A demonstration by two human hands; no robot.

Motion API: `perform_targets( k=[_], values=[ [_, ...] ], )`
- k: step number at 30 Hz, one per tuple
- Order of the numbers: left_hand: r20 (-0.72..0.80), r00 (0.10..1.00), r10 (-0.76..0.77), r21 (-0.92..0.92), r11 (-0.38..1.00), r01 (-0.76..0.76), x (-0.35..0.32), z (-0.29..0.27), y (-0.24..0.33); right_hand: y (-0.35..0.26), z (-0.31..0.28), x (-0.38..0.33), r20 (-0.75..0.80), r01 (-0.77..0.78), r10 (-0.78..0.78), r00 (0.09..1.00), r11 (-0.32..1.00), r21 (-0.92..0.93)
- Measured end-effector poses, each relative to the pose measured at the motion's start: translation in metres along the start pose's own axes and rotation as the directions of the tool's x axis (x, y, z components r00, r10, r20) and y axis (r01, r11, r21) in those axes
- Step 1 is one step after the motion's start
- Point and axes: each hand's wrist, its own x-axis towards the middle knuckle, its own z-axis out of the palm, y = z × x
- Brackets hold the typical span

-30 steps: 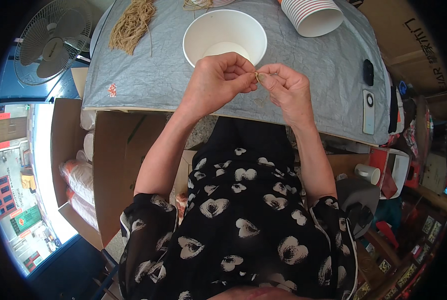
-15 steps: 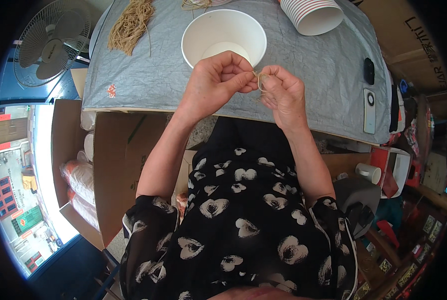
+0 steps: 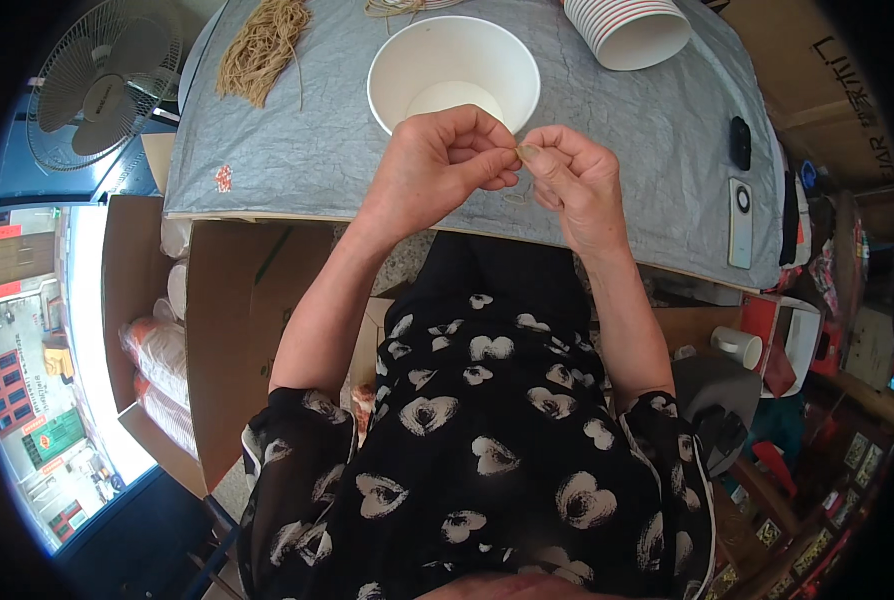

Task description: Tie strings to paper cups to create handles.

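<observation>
My left hand (image 3: 441,165) and my right hand (image 3: 579,182) meet in front of the white paper bucket (image 3: 454,68). Thumb and fingers of both are pinched, tip to tip, on a thin tan string (image 3: 515,198). A small loop of it hangs below the fingertips; most of the string is hidden by the fingers. The bucket stands just beyond my hands, with its open mouth toward me and nothing visible inside. Farther left lies a bundle of loose tan strings (image 3: 264,52).
A nested stack of white paper buckets (image 3: 629,32) lies at the far right of the grey-covered table (image 3: 297,170). A black object (image 3: 739,143) and a phone (image 3: 740,222) lie near the right edge. Below left stands an open cardboard box (image 3: 232,330) with wrapped stacks; a fan (image 3: 105,100) stands beyond.
The string loop between my hands has grown smaller and less visible, and my right hand has shifted slightly right. The bucket sits slightly farther right in view.
</observation>
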Motion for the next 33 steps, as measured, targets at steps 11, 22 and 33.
perform_targets(
  k=[11, 22, 33],
  values=[
    [0.025, 1.0, -0.018, -0.165, 0.986, 0.022, 0.001, -0.005, -0.001, 0.006, 0.002, -0.003, 0.063, -0.247, 0.249, 0.967, 0.835, 0.491],
    [-0.053, 0.998, 0.044, -0.008, 0.999, -0.044, 0.001, 0.001, -0.007, 0.004, 0.011, -0.006, -0.028, -0.205, 0.245, 0.969, 0.864, 0.461],
    [-0.019, 0.999, 0.045, -0.137, 0.99, -0.047, 0.0, -0.003, -0.007, -0.006, 0.006, -0.009, -0.071, -0.096, 0.115, 0.991, 0.971, 0.221]
  ],
)
